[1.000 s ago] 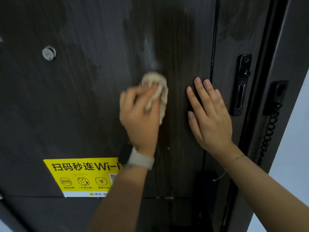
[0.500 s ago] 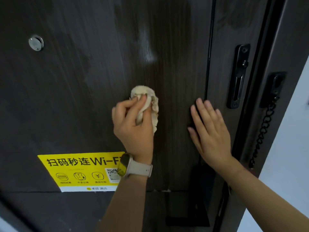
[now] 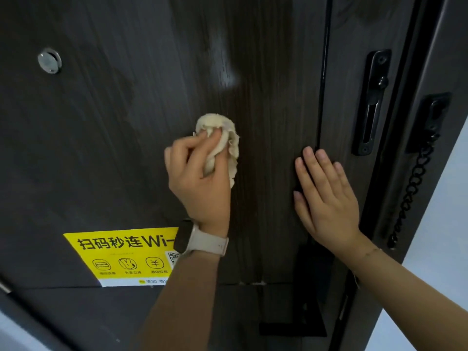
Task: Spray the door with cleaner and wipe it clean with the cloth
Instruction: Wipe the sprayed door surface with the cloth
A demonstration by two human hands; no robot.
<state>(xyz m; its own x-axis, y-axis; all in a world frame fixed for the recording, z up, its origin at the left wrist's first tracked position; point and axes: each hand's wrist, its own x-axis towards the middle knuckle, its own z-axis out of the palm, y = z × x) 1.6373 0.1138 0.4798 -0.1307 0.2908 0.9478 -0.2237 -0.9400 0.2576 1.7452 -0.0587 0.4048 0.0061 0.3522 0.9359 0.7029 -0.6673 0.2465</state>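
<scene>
Left hand grips cloth against door; right hand flat, fingers straight.

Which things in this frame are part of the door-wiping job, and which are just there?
Part of the job:
door, dark wood grain
cloth, bunched, gripped by the left hand against the door
right hand, flat on the door

Just there:
yellow Wi-Fi sticker
peephole
chain latch
wristwatch

No spray bottle is in view.
</scene>
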